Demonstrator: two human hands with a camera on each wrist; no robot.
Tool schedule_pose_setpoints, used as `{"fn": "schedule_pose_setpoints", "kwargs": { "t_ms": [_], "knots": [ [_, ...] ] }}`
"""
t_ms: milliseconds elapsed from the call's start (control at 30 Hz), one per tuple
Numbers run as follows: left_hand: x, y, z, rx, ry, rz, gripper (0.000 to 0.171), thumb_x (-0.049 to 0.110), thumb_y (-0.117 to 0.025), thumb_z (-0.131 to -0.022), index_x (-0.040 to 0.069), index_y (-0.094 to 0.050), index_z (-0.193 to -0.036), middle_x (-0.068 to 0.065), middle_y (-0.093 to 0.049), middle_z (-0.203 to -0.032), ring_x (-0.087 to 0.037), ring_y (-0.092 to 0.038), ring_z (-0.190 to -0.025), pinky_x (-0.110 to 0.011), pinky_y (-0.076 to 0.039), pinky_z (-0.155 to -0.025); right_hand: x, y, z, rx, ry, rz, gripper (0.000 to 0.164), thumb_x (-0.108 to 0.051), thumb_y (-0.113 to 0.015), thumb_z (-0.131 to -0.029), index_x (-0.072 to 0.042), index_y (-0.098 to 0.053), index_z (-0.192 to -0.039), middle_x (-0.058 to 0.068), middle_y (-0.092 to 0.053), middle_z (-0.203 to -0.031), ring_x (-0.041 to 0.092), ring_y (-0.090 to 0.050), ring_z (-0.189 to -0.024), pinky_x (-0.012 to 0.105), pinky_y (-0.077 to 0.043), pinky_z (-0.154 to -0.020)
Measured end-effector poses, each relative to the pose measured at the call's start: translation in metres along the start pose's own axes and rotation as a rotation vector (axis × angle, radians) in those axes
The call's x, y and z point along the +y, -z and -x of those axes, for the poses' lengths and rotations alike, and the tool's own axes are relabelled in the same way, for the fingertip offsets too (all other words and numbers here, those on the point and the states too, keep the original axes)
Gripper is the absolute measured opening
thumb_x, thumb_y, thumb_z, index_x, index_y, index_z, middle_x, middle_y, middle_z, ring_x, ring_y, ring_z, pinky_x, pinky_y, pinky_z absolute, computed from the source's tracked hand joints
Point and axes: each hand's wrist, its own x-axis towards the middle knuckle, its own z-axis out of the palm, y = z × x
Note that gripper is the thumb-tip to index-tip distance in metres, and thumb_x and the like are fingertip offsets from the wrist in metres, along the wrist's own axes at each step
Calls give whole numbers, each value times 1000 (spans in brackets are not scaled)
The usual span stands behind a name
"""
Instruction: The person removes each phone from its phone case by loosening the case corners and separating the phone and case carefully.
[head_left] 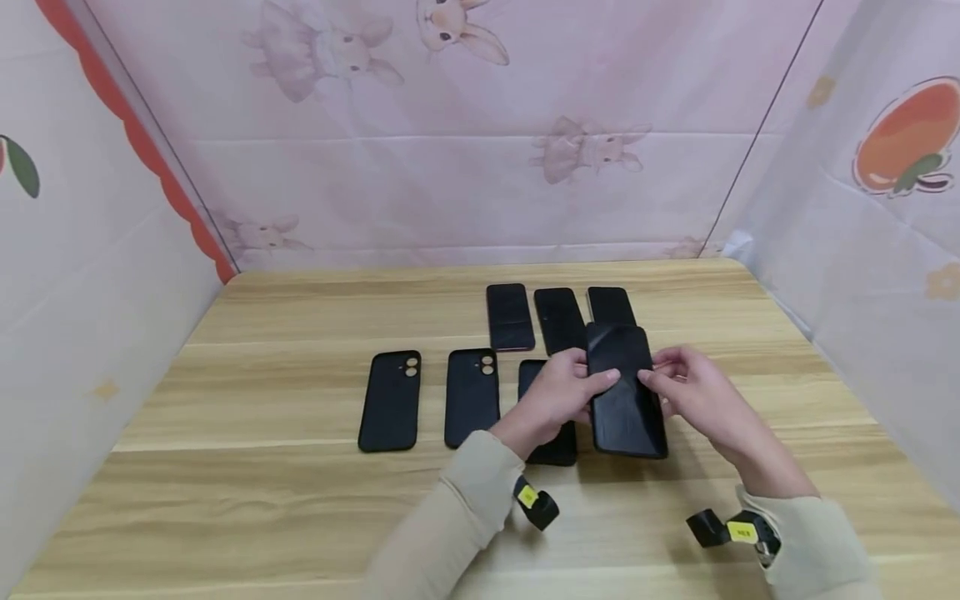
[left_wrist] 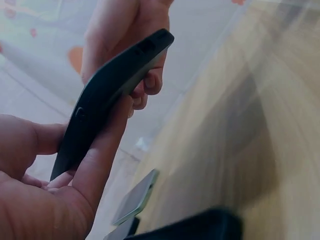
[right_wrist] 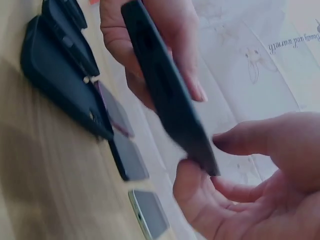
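A black phone case is held above the table, tilted, its dark inner side towards the head camera. My left hand grips its left long edge, thumb on top and fingers beneath. At the right edge, my right hand pinches it between thumb and curled fingers. The left wrist view shows the case side with its cutouts and a bowed outline. I cannot tell whether a phone sits inside. Under my left hand lies another black case, partly hidden by that hand.
Two black cases with camera holes, one at the left and one in the middle, lie on the wooden table. Behind them lie three phones: left, middle and right. Printed cloth hangs around the table.
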Motion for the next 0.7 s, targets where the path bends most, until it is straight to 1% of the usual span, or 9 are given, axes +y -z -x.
{"fn": "schedule_pose_setpoints", "kwargs": {
  "t_ms": [100,200,267,367,500,633,700],
  "knots": [
    [4,13,9,2,-4,-23,32,24,-67,-96,8,-55,-121,-8,-73,-97,-18,-73,-76,-37,-61,-62,-10,-4,-4,-39,14,-120,55,-25,-52,-103,8,-32,-142,16,-56,-109,11,-57,-78,30,-58,-66],
    [7,25,18,-4,0,-33,33,24,-67,-96,8,-55,-122,-10,-74,-100,-20,-74,-78,-39,-62,-65,-19,-10,-9,-62,29,-181,55,-26,-49,-105,6,-30,-145,14,-55,-106,11,-57,-78,31,-59,-64],
    [8,31,23,-3,1,-34,34,23,-67,-95,7,-55,-122,-10,-73,-101,-21,-74,-79,-39,-62,-65,-24,-14,-12,-73,42,-197,55,-27,-48,-105,5,-30,-146,14,-54,-105,12,-58,-77,33,-59,-63],
    [10,42,30,-25,-3,-40,33,21,-67,-96,6,-55,-123,-11,-73,-102,-22,-74,-79,-40,-62,-66,-30,-21,-17,-96,63,-206,53,-26,-47,-106,3,-30,-147,16,-53,-108,13,-58,-77,35,-59,-61],
    [11,55,36,-53,-4,-72,36,25,-64,-98,6,-54,-127,-13,-74,-101,-23,-74,-80,-41,-62,-66,-36,-32,-22,-134,78,-219,47,-24,-45,-106,1,-34,-145,18,-54,-109,14,-59,-77,38,-59,-58],
    [11,65,40,-42,6,-115,40,31,-63,-98,7,-54,-129,-12,-73,-99,-22,-74,-81,-40,-62,-68,-43,-41,-27,-143,77,-240,39,-26,-43,-107,0,-41,-135,19,-56,-107,18,-61,-74,41,-59,-55],
    [11,68,41,-43,9,-117,40,31,-64,-98,8,-54,-129,-12,-73,-98,-21,-74,-81,-40,-62,-70,-46,-45,-29,-133,82,-249,37,-28,-42,-107,1,-43,-129,18,-55,-106,20,-62,-73,42,-58,-55]
  ]
}}
